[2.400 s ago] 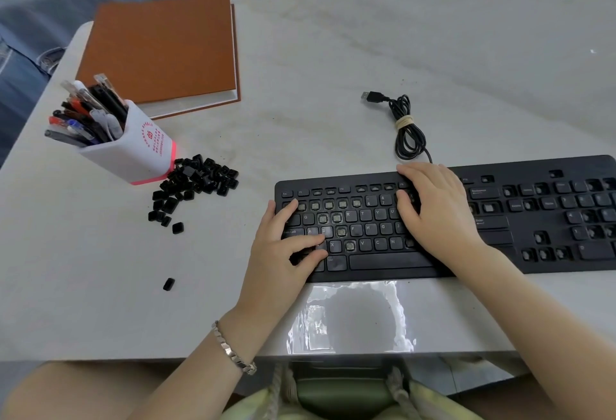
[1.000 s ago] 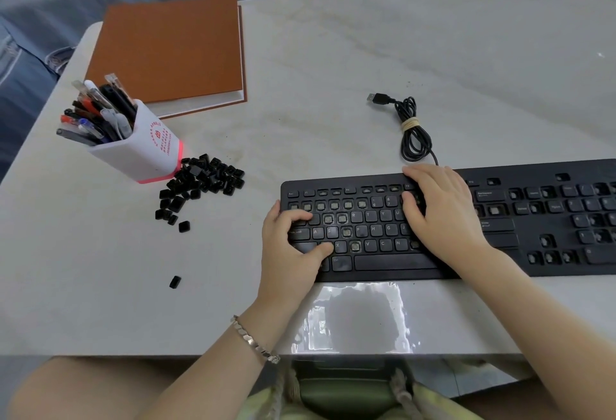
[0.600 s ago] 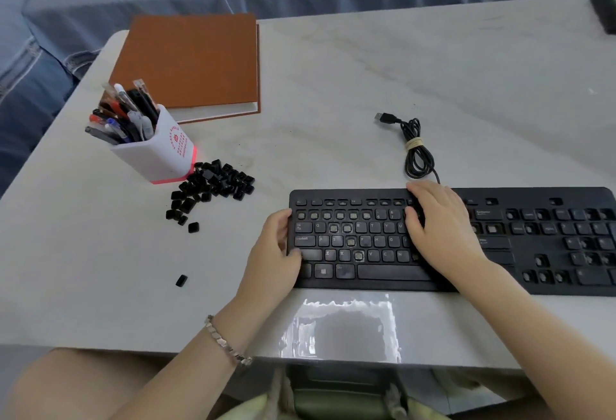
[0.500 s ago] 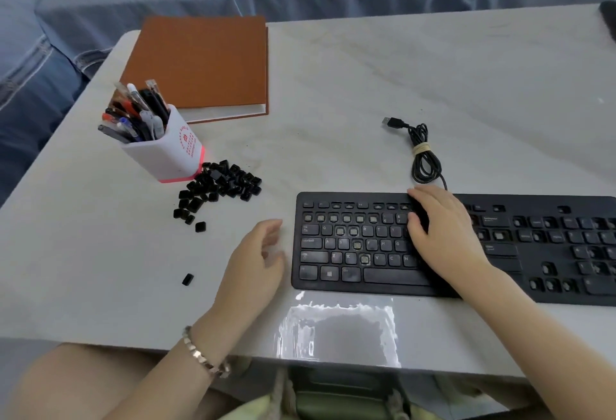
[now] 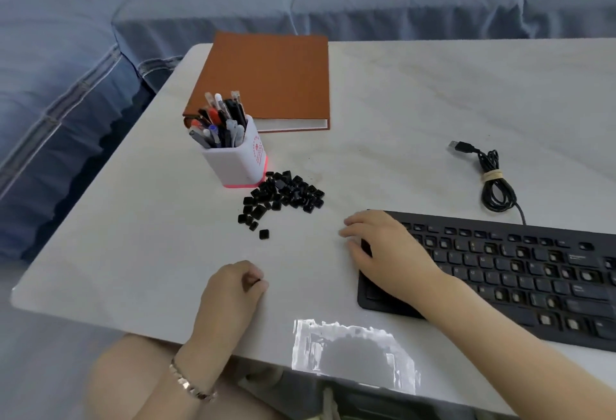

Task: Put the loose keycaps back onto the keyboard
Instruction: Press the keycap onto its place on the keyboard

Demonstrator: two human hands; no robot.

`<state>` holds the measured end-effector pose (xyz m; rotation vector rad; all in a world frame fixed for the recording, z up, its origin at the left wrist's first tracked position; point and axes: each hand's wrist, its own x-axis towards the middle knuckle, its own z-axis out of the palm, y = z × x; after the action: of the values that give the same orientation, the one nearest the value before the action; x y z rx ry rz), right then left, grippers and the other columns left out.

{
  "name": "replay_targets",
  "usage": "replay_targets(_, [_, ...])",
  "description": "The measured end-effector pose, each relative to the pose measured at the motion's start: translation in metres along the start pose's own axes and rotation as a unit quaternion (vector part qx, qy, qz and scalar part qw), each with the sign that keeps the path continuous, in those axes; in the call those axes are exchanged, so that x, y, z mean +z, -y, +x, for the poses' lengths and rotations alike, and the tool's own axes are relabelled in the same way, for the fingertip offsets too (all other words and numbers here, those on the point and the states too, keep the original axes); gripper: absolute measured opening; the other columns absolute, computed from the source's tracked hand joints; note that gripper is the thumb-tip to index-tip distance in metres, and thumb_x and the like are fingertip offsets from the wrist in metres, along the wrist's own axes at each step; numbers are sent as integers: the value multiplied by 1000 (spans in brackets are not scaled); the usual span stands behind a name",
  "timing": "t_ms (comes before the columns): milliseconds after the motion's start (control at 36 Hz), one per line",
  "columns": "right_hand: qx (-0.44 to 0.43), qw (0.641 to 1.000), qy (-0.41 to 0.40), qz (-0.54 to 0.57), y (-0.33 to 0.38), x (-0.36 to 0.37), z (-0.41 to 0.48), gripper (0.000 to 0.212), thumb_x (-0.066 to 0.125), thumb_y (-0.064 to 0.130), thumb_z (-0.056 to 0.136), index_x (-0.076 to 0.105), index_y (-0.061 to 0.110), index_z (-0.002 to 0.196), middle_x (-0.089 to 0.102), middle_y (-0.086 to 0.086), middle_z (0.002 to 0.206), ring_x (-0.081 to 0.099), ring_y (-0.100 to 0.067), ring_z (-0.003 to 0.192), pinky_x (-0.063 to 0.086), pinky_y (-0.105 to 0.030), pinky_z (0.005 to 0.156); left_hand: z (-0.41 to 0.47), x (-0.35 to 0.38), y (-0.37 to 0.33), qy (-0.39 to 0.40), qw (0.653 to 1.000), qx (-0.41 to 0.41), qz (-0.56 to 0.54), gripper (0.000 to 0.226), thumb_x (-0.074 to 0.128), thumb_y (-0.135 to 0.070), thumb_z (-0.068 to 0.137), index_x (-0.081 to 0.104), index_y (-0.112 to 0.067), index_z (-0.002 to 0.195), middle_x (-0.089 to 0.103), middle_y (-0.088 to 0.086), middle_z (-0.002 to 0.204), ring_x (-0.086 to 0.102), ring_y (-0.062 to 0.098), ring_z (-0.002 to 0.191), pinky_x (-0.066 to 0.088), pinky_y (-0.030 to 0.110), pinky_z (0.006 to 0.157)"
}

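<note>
A black keyboard (image 5: 520, 273) lies at the right of the white table, with several bare sockets among its keys. A pile of loose black keycaps (image 5: 283, 194) sits left of it, and one stray keycap (image 5: 264, 234) lies just below the pile. My left hand (image 5: 233, 289) is on the table near the front edge, fingers curled, pinching a small black keycap (image 5: 256, 281) that shows only as a dark bit between thumb and fingers. My right hand (image 5: 386, 249) rests flat with relaxed fingers on the keyboard's left end.
A white pen holder (image 5: 233, 159) full of pens stands right behind the keycap pile. An orange notebook (image 5: 270, 79) lies behind that. The keyboard's coiled USB cable (image 5: 495, 183) lies at the back right. A blue sofa borders the table's left and far edges.
My left hand left the keyboard, moved left and closed on the lone keycap near the table's front. My right hand slid to the keyboard's left end. The view turned left.
</note>
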<state>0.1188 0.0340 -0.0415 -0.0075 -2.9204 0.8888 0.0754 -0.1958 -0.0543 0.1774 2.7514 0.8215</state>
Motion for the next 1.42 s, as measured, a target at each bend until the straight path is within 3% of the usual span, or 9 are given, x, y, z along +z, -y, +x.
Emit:
replay_targets(194, [-5,993,121,6,35,39,41,35,42,14,94,54,19,127,49,5,134,40,-13,126,30,-23,103,6,-8,5,4,979,-48,-199,9,64,-10,87,69,-15,82,66,-6,69,59,3,63,44,9,63])
replay_targets(333, [-43,986,162,-7,55,65,70,39,45,11,93,51,19,131,44,4,136,38,-16,126,35,-34,103,7,-32,-6,27,802,-169,-573,13,54,-5,91,66,-4,90,70,3,70,68,8,66,55,16,58])
replay_targets(472, [-57,977,199,-42,57,78,87,34,46,11,93,58,19,124,48,2,131,38,-16,124,39,-33,98,7,-50,-4,18,728,-135,-672,34,86,-18,54,73,-3,82,71,10,79,70,10,70,54,16,60])
replay_targets(528, [-62,976,202,-61,54,80,86,32,47,11,93,60,18,121,49,2,130,37,-15,123,39,-32,95,6,-53,-4,15,726,-125,-677,10,63,-1,79,68,-2,87,72,8,76,70,9,70,54,14,60])
replay_targets(583, [-64,977,191,-70,52,79,82,27,47,14,94,62,18,116,50,3,126,38,-15,119,40,-29,92,5,-54,-6,15,732,-114,-672,26,48,7,85,72,-4,84,72,7,75,71,10,71,54,14,60])
replay_targets(944, [95,985,111,89,40,49,46,20,59,14,84,65,23,101,62,6,85,57,-7,76,42,-13,72,2,-48,-21,24,802,-58,-595,25,56,15,78,68,-4,89,72,6,75,71,15,73,54,17,63])
replay_targets(1028, [176,935,80,296,39,31,34,20,62,5,84,65,24,87,65,7,69,59,-1,56,44,-6,64,1,-46,-25,26,820,-53,-570,19,62,12,73,67,-3,85,71,5,73,70,16,73,55,19,63])
replay_targets(1194, [259,797,78,539,36,-14,4,19,55,-6,87,67,8,91,70,-10,79,70,-15,72,53,-15,65,0,-34,-37,36,864,-67,-499,11,66,6,77,68,-5,81,69,2,70,68,15,64,54,20,56])
replay_targets(1417, [259,779,20,571,29,-63,-34,24,56,-10,83,66,8,96,72,-11,81,71,-20,75,53,-15,62,-6,-2,-65,67,884,-62,-459,13,67,5,79,71,-6,86,67,1,67,67,14,65,56,22,60])
